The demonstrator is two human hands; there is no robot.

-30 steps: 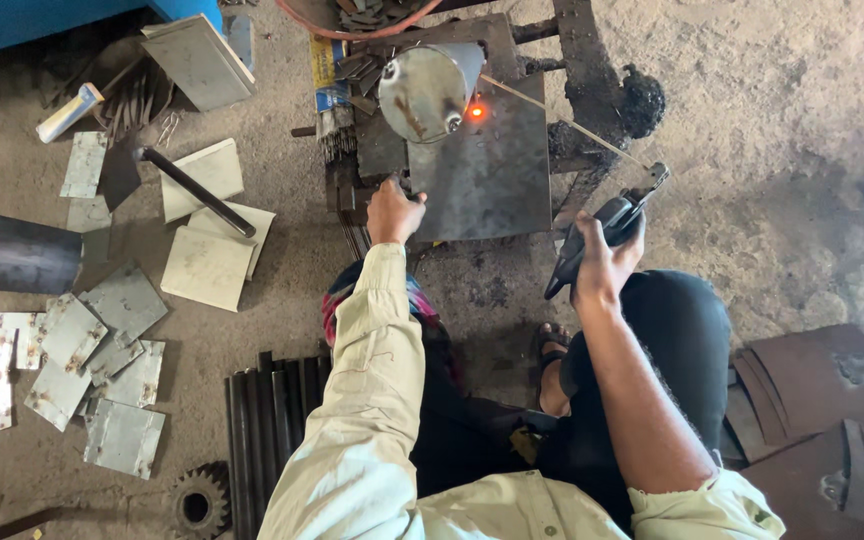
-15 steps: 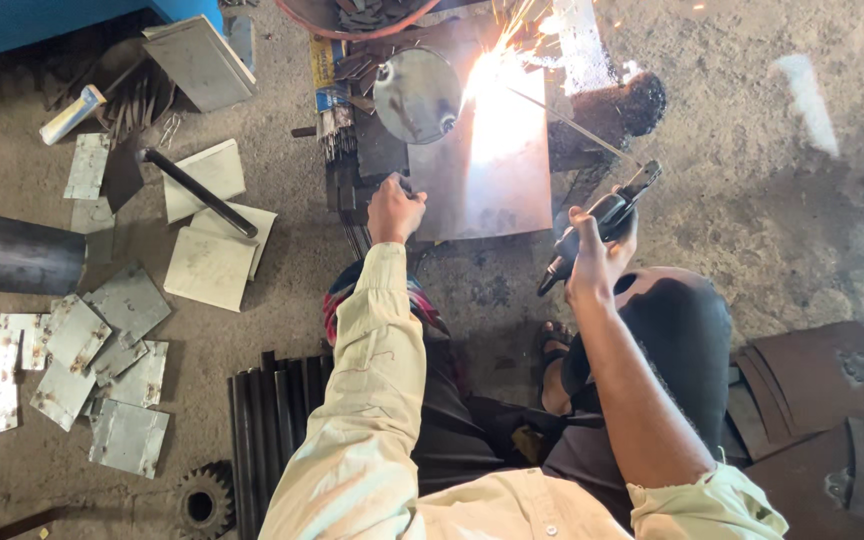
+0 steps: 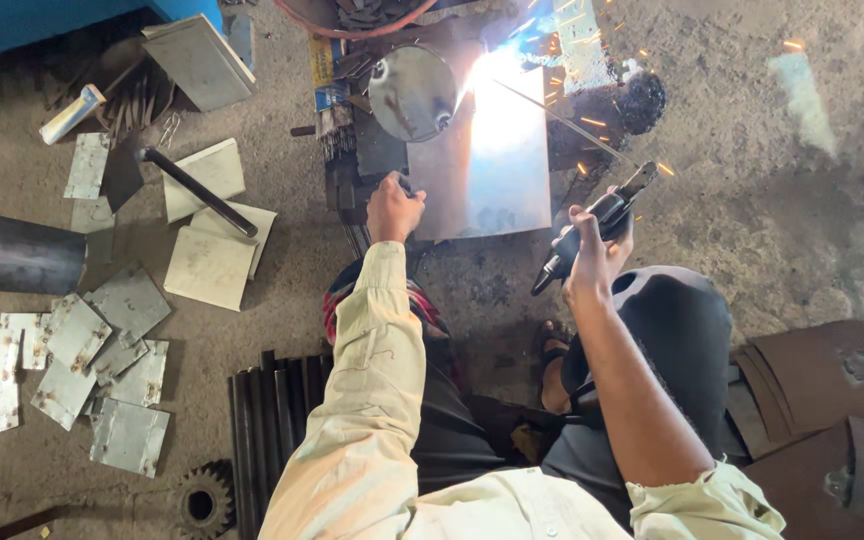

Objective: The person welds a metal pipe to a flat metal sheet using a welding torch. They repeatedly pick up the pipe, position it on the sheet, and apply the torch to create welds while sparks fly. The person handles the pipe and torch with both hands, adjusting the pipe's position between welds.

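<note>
Electrode holder (image 3: 592, 228) in right hand (image 3: 592, 262)

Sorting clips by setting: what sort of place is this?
Likely a metal fabrication workshop: bright welding arc on a grey steel plate, cut metal squares on the concrete floor, a rusty gear.

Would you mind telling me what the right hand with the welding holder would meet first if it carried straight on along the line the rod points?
The right hand grips the electrode holder, whose rod points up-left. Straight on, it would likely meet the flat metal plate at the bright arc beside the round metal piece; depth is uncertain.
</note>
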